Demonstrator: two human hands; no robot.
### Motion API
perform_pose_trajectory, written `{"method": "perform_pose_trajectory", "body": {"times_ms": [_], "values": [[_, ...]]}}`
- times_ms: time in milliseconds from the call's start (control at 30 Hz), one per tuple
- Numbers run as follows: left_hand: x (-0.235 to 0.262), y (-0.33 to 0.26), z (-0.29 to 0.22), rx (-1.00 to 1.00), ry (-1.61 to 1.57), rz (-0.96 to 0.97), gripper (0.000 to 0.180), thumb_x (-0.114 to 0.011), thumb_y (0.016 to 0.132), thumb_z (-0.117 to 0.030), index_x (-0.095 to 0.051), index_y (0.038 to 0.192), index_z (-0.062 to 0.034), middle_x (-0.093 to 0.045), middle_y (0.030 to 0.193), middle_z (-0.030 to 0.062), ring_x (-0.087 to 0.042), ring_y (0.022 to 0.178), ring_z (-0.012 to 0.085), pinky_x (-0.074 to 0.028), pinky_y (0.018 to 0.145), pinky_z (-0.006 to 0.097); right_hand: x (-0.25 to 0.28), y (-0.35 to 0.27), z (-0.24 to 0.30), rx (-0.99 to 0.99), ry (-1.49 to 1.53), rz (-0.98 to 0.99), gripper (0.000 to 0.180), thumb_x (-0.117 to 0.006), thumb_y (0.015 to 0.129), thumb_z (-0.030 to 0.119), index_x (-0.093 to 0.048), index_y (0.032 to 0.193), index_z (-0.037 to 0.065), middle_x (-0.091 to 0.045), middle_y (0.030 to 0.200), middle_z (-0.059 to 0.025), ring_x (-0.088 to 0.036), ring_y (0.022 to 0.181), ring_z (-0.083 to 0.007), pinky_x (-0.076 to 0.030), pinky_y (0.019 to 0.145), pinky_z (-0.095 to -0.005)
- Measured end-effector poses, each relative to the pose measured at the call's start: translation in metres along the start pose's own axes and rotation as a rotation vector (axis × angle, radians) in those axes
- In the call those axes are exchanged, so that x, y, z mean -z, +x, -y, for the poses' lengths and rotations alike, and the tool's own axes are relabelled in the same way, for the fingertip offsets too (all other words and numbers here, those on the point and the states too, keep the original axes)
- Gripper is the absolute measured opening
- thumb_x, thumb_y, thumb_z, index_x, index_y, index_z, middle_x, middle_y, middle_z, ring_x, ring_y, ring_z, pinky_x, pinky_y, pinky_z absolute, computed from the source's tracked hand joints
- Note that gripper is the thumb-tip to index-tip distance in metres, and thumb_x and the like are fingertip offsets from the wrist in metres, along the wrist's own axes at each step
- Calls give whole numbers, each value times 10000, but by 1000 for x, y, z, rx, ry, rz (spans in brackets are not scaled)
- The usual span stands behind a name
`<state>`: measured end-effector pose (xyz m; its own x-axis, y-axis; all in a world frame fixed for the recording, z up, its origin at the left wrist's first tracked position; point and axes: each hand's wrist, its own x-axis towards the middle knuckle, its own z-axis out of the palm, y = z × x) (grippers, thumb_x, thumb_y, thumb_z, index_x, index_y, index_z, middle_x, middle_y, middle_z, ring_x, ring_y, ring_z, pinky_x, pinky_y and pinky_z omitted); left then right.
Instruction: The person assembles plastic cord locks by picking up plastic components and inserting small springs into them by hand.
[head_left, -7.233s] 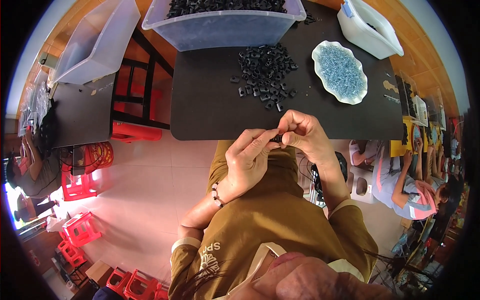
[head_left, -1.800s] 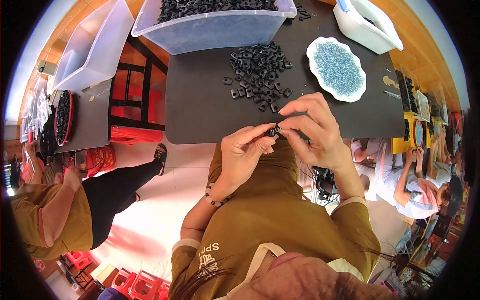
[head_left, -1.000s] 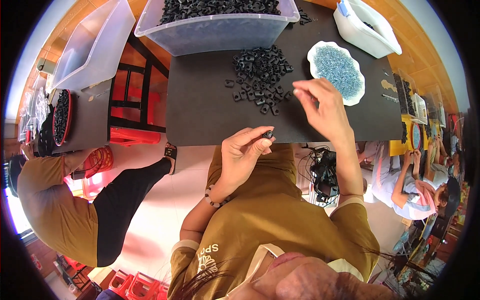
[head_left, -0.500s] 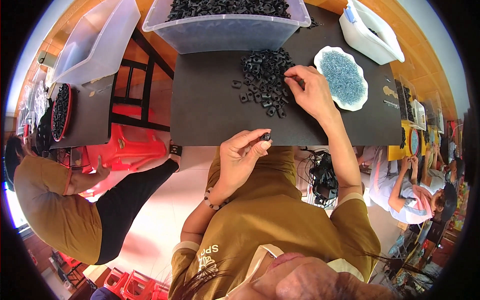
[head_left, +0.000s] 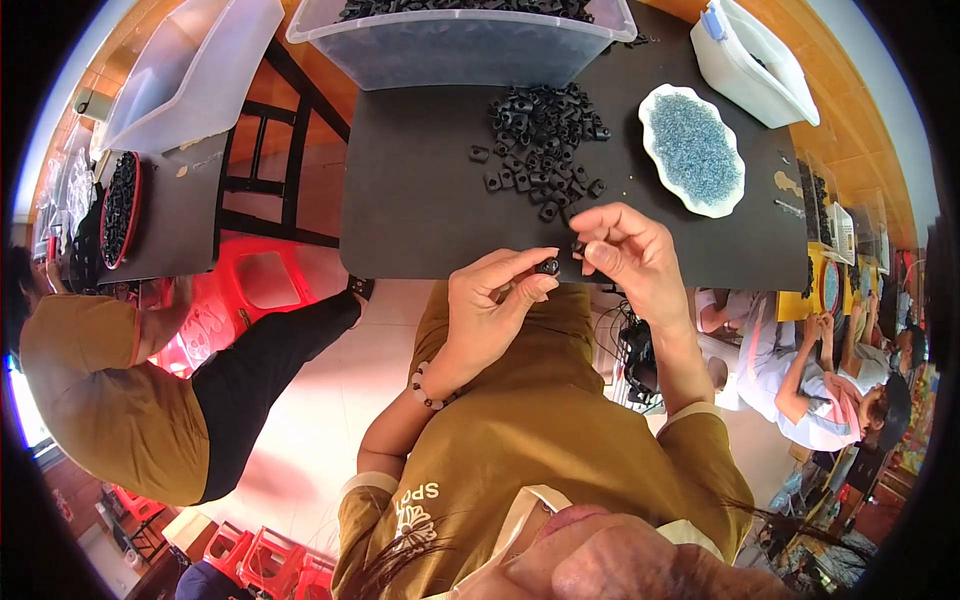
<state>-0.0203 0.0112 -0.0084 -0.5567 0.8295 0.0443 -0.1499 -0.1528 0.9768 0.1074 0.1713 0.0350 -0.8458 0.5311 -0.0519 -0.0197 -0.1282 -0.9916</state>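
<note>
Between the thumb and forefinger of my left hand [head_left: 497, 298] sits a small black plastic part [head_left: 547, 266], its round end turned to the right. Just right of it, my right hand [head_left: 632, 258] pinches another small dark piece [head_left: 579, 247]; its shape is mostly hidden by the fingers. Both hands are close together over the table's near edge, the two pieces a little apart. Beyond them lies a loose pile of black plastic parts [head_left: 545, 140] on the dark table [head_left: 410, 190].
A scalloped white dish [head_left: 727, 205] of small clear-blue pieces [head_left: 692, 150] stands right of the pile. Behind are a clear bin [head_left: 460, 55] of black parts and a white tub [head_left: 760, 75]. A co-worker [head_left: 110, 390] is at left; other people [head_left: 810, 385] work at right.
My right hand has come from the pile back toward my left hand, bringing a small dark piece. The left hand keeps its black part and has shifted slightly.
</note>
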Motion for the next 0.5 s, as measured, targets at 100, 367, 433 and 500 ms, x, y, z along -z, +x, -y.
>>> {"method": "perform_pose_trajectory", "body": {"times_ms": [100,367,433,500], "values": [[-3,0,-3,-66,80,13,267,-766,906,-89,-747,1164,-22,-705,891,48,-623,754,85,-509,667,233,1,-11,1,-106,46,19,214,-773,921,148,-676,994,-28,-668,877,-49,-604,731,-85,-508,697,-221],[-8,-1,-4,-237,229,41,261,-773,876,-58,-761,1135,-41,-726,888,79,-649,717,139,-516,646,259,4,-18,-3,-67,30,70,187,-787,907,140,-682,925,-13,-662,880,-49,-569,752,-70,-461,675,-217],[-7,-2,-3,-259,279,45,263,-774,866,-36,-762,1129,-40,-722,875,79,-655,715,141,-517,637,259,5,-19,-4,-77,50,82,178,-786,908,134,-683,921,-12,-660,882,-47,-562,758,-68,-459,681,-216],[-7,-2,-5,-274,302,60,269,-769,864,-16,-759,1132,-38,-719,883,78,-657,713,143,-522,632,266,6,-20,-3,-118,56,109,162,-780,907,112,-679,914,-14,-658,892,-46,-564,767,-70,-460,686,-218]]}}
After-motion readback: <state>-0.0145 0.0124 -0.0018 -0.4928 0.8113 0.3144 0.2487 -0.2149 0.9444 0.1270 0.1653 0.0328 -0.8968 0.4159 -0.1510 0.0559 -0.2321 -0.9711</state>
